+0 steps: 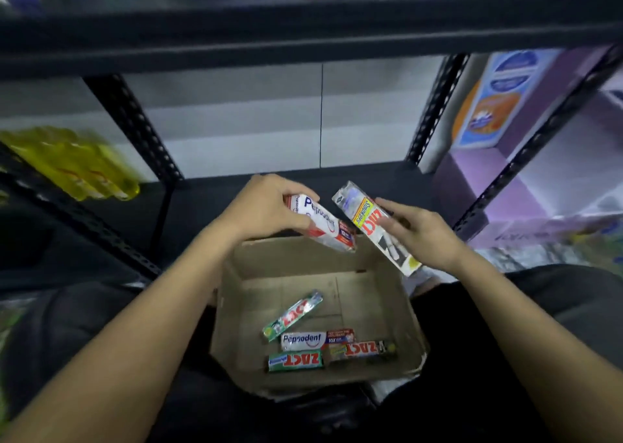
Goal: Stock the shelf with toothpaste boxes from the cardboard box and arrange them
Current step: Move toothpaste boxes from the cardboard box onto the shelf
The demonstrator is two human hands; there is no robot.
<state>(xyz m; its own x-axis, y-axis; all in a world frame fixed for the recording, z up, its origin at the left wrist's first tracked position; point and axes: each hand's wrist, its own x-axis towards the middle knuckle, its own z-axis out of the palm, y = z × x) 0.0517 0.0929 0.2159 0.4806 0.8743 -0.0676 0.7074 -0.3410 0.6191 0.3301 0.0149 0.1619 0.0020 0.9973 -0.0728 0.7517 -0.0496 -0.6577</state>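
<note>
Now the left hand (pixel 266 206) grips the Pepsodent (pixel 323 220), the right hand (pixel 423 232) the Zact (pixel 365 218), both long axes slanting over the carton's (pixel 296 260) far edge, shelf (pixel 209 196) just beyond

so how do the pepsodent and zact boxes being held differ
Pepsodent box: white and red, gripped from above by the left hand. Zact box: yellow band, black end, held from the side by the right hand. Both tilt above the cardboard box.
</note>
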